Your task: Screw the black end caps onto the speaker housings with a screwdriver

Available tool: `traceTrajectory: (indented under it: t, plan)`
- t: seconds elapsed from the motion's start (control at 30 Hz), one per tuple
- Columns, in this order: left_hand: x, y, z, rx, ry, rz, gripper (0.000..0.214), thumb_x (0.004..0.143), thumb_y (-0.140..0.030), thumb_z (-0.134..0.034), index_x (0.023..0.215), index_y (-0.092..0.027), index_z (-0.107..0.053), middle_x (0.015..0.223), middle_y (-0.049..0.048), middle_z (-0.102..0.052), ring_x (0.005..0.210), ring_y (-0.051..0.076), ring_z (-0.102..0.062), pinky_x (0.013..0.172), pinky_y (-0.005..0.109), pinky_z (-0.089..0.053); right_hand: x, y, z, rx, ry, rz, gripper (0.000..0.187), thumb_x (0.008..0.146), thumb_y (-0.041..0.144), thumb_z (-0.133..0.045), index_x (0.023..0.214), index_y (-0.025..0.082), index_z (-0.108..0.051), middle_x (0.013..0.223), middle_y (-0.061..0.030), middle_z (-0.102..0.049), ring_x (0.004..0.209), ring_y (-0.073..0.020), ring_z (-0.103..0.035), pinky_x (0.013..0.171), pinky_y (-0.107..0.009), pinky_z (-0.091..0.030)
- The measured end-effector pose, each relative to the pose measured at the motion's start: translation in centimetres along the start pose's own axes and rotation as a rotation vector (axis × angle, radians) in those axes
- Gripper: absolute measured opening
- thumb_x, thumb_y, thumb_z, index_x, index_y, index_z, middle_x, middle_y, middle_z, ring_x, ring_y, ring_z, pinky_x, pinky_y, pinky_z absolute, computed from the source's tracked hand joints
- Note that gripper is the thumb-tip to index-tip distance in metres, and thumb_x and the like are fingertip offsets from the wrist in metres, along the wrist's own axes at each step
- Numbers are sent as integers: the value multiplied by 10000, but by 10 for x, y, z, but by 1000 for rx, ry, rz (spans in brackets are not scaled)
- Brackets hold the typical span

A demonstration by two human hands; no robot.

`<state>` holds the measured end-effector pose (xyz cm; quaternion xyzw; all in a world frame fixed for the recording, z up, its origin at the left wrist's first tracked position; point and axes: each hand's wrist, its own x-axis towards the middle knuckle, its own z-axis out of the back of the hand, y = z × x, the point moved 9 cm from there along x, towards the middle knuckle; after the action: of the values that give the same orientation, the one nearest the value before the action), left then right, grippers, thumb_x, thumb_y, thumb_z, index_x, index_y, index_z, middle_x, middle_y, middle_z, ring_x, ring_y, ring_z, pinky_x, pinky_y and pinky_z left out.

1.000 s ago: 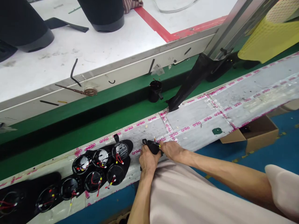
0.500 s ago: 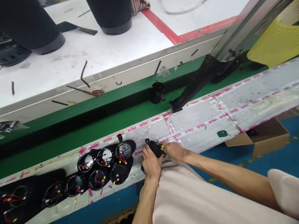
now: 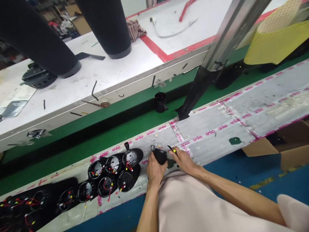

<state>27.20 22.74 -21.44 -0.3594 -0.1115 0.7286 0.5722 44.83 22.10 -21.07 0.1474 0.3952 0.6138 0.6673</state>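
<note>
My left hand [image 3: 154,170] is wrapped around a black cylindrical housing [image 3: 160,156], tilted over the pale ledge in front of my body. A small strap loop [image 3: 152,148] and some red wire stick out at its far end. Just to the right, my right hand [image 3: 185,162] grips a slim black pointed tool with a yellow part [image 3: 172,149]; its exact kind is unclear. The tool's tip is apart from the housing. Left of my hands, several similar black cylinders [image 3: 130,158] lie in rows, red wires and small connectors showing at their round ends.
Across a green strip stands a white workbench [image 3: 120,69] with tall black cylinders [image 3: 106,29] on it. A metal post [image 3: 217,42] rises at the right. One wired black cylinder [image 3: 160,102] sits on the green strip. An open cardboard box [image 3: 267,151] is at lower right.
My right hand has drawn back slightly from the housing, and the tool's black tip now shows clear of it. The camera view has shifted, bringing more of the workbench in.
</note>
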Motion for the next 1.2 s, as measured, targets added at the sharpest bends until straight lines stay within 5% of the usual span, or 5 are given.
traceTrajectory:
  t: [0.23, 0.43, 0.87, 1.07, 1.2]
  plan:
    - [-1, -9, 9, -532, 134, 37, 676, 727, -373, -767, 1335, -179, -542, 1280, 134, -694, 1183, 283, -657, 1023, 410, -496, -1, -7, 12, 330, -84, -79, 435, 991, 595, -374, 1086, 207, -546, 759, 5, -666, 597, -189, -644, 582, -293, -490]
    - [-8, -28, 17, -973, 323, 61, 667, 719, -539, -739, 1262, -167, -631, 1188, 142, -746, 1098, 317, -703, 936, 435, -559, -5, 26, 21, 761, 55, -81, 488, 872, 624, -618, 1122, 210, -551, 643, 81, -540, 490, -135, -527, 463, -248, -433]
    - [-27, -45, 22, -1211, 373, 142, 609, 719, -512, -790, 1198, -145, -703, 1211, 135, -747, 1177, 331, -672, 1044, 427, -520, -19, 42, 55, 517, -72, -70, 424, 768, 492, -729, 1057, 219, -583, 920, -14, -681, 864, -218, -656, 772, -332, -506]
    - [-47, -42, 7, -1335, 478, 361, 738, 847, -743, -481, 1185, -137, -735, 1130, 140, -776, 999, 317, -741, 872, 452, -603, -27, 57, 59, 632, -62, -72, 395, 762, 448, -739, 1050, 220, -592, 928, -12, -681, 845, -212, -646, 740, -315, -503]
    - [-55, -48, 3, -1497, 550, 422, 711, 849, -718, -490, 1186, -145, -742, 1144, 119, -773, 997, 288, -737, 872, 399, -600, -31, 68, 63, 646, -40, -51, 422, 734, 437, -754, 1057, 216, -594, 896, -7, -664, 812, -203, -624, 738, -316, -495]
